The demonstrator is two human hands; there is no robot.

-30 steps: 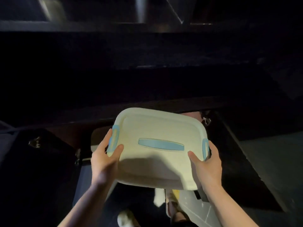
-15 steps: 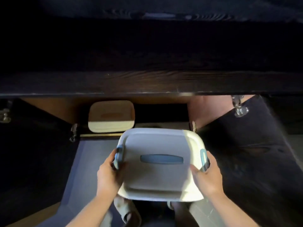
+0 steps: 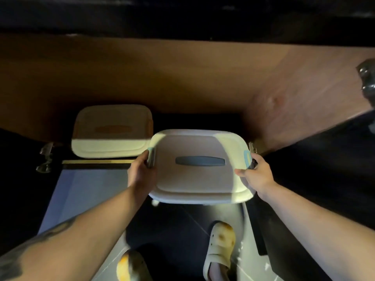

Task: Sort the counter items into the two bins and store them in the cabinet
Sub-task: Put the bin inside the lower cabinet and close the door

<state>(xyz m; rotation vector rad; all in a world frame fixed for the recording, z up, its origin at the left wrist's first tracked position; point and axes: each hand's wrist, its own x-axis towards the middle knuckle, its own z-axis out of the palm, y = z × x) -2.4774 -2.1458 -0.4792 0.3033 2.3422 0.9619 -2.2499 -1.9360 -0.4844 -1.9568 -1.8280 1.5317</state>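
Bin between both hands' fingers

No legible text, label, brand, number or sign was recorded on any surface in the head view.
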